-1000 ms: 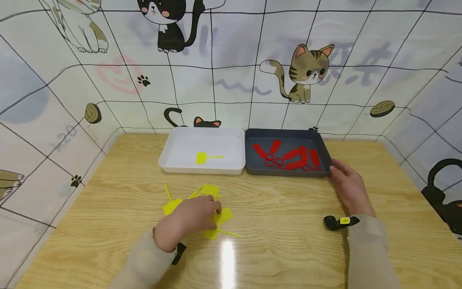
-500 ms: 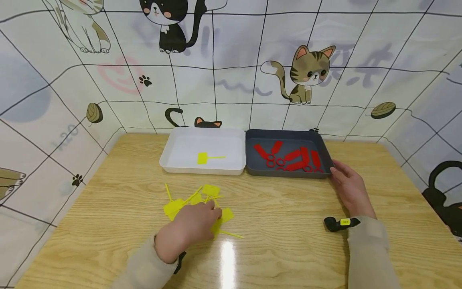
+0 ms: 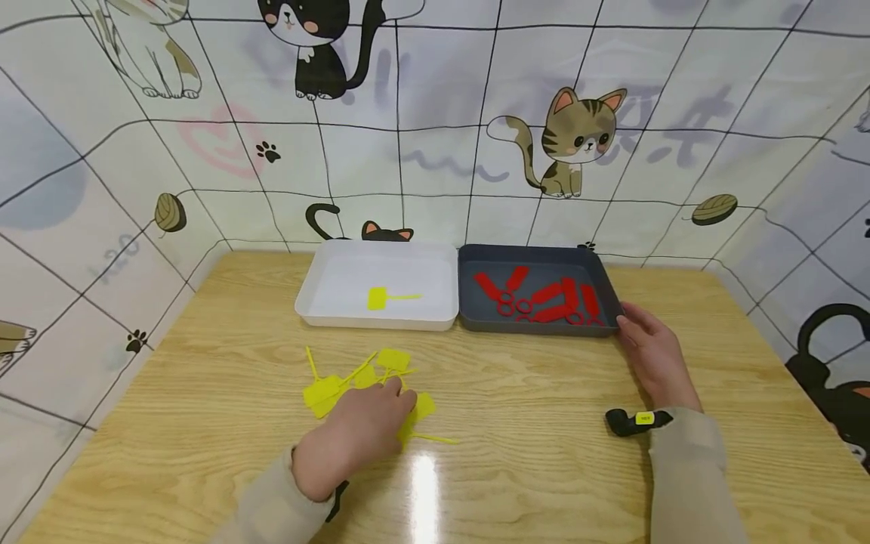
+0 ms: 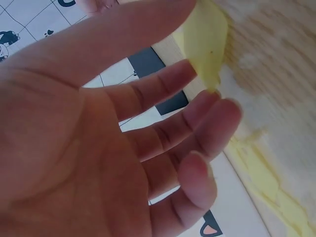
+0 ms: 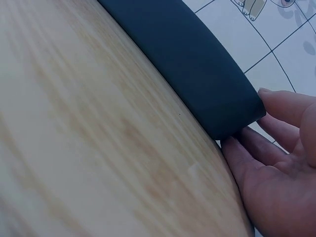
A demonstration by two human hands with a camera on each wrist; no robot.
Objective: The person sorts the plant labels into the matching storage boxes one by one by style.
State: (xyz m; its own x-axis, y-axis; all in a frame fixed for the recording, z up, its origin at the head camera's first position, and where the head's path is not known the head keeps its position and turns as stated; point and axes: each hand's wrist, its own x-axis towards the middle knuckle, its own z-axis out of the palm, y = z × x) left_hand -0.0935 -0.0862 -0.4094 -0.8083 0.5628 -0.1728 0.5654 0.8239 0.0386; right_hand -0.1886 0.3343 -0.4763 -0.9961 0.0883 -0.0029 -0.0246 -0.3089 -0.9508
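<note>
My left hand (image 3: 367, 423) reaches down into a loose pile of yellow cable tie tags (image 3: 325, 391), flat squares with thin tails. In the left wrist view, thumb and index finger pinch one yellow cable tie tag (image 4: 207, 39), while the other fingers curl loosely. The hand hides part of the pile. My right hand (image 3: 659, 363) holds the near right corner of the dark grey tray (image 3: 537, 327), thumb and fingers on either side of it. Several red tags with ring ends (image 3: 547, 293) lie inside that tray.
To its left, touching it, stands a white tray (image 3: 340, 272) holding a single yellow cable tie tag (image 3: 377, 298). Both trays sit at the back of the wooden table (image 3: 530, 423), near a cat-patterned wall covering (image 3: 435, 151). A black wrist camera (image 3: 628, 421) sits on my right wrist.
My left hand has shifted slightly lower over the near part of the pile, uncovering more yellow tags behind it. My right hand stays at the tray corner.
</note>
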